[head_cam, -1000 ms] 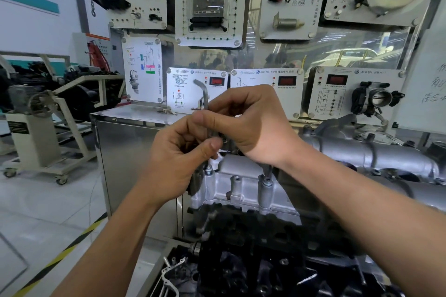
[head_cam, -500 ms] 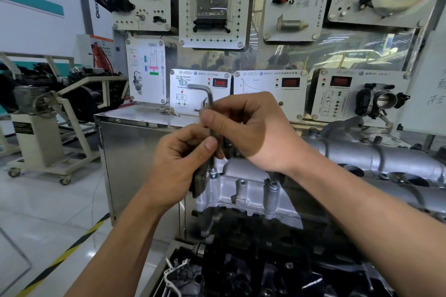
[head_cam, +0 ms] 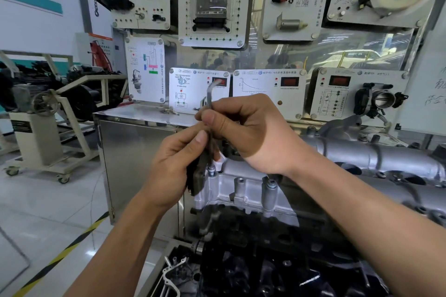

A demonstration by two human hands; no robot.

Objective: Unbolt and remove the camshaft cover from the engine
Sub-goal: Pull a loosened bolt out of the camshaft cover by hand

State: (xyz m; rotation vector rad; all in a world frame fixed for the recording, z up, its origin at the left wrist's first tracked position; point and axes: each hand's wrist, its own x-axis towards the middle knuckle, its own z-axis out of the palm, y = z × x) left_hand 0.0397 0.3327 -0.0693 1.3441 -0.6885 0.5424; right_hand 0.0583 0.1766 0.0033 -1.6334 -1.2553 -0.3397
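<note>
An L-shaped hex key (head_cam: 210, 103) stands upright with its tip in a bolt (head_cam: 211, 171) at the near left corner of the silver camshaft cover (head_cam: 241, 190). My right hand (head_cam: 251, 132) pinches the key's shaft high up, thumb and fingers curled around it. My left hand (head_cam: 173, 166) pinches the shaft lower down, just above the bolt. The key's short arm points right at the top. A second bolt (head_cam: 271, 183) stands in the cover to the right.
The silver intake manifold (head_cam: 374, 159) runs off to the right behind the cover. Dark engine parts (head_cam: 265, 260) lie below. A steel cabinet (head_cam: 135, 157) and panels of training instruments (head_cam: 214, 2) stand behind. An engine stand (head_cam: 36, 142) sits on the tiled floor at left.
The hex key has turned between my fingers, its short arm swinging from pointing left to pointing right. Both hands stay on the shaft over the same bolt.
</note>
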